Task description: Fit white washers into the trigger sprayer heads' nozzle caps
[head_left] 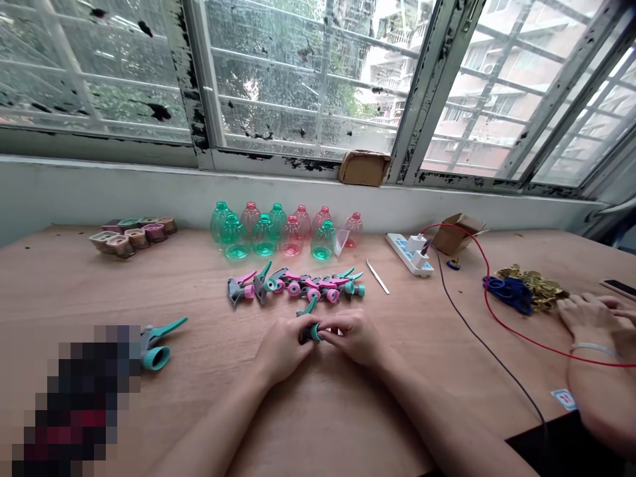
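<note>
My left hand (284, 346) is wrapped round a grey and teal trigger spray head (315, 332), low over the middle of the table. Its teal lever sticks up above my fingers, and its teal collar faces right. At that collar, the thumb and fingertips of my right hand (355, 333) are closed in a pinch. Just beyond my hands, several pink and teal trigger spray heads (294, 289) lie in a row. Behind them stand clear green bottles (263, 240) and clear pink bottles (291, 238), all with open necks.
A large trigger spray head (156, 358) shows beside a pixelated patch at left. Small coloured containers (134, 237) sit back left. Right are a white tool (377, 276), power strip (410, 254), red cable (489, 291), gold pieces (539, 288) and another person's hands (589, 318).
</note>
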### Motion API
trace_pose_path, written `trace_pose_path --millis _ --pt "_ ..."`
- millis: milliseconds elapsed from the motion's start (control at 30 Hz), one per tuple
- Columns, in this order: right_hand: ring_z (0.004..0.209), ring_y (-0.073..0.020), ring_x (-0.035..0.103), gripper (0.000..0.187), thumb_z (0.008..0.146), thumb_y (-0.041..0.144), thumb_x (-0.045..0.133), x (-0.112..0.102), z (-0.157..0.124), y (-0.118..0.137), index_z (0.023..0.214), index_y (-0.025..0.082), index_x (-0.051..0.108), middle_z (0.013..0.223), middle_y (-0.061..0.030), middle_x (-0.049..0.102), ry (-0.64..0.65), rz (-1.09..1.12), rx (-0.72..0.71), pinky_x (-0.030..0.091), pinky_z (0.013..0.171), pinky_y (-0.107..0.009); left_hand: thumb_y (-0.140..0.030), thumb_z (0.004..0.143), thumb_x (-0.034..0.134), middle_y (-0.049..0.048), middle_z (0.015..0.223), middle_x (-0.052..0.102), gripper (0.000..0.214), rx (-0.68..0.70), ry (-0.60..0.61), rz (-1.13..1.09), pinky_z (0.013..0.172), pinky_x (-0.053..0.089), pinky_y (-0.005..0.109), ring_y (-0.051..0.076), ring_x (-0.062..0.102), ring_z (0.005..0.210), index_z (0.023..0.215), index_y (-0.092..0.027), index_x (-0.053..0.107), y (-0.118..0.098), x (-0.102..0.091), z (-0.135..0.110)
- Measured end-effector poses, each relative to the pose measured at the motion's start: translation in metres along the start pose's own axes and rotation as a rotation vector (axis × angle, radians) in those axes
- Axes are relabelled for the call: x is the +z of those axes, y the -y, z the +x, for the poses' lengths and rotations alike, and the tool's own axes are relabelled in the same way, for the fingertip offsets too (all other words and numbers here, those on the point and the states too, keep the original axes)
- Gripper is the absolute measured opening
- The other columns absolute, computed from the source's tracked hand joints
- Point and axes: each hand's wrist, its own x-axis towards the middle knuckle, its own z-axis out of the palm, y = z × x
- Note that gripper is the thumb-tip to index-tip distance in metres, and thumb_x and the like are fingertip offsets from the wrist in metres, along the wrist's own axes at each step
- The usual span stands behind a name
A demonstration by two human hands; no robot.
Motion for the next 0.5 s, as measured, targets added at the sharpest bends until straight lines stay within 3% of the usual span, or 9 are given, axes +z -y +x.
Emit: trace_pose_path --millis 367,500 --pt "0.064 -0.0130 0.063 0.019 0.090 0.026 0.057 -0.0020 -0.0012 0.0020 0.091 0.022 0.075 0.077 -0.0029 0.074 0.096 0.022 -0.041 0.042 0.060 -0.021 -0.012 0.072 0.057 0.0002 0.085 0.072 0.043 -0.021 0.001 -0.032 0.061 0.041 0.022 0.015 0.061 0.070 0.111 -0.024 0.070 -0.0038 -0.0008 -0.0016" --pt "0.056 -0.0111 0.059 0.014 0.084 0.025 0.063 -0.0015 -0.0020 0.0014 0.090 0.024 0.076 0.069 -0.0007 0.072 0.039 -0.053 -0.016 0.039 0.057 -0.021 -0.012 0.073 0.057 0.0004 0.085 0.072 0.043 -0.015 0.001 -0.027 0.061 0.041 0.021 0.015 0.061 0.070 0.112 -0.024 0.069 -0.0031 -0.0004 -0.0021"
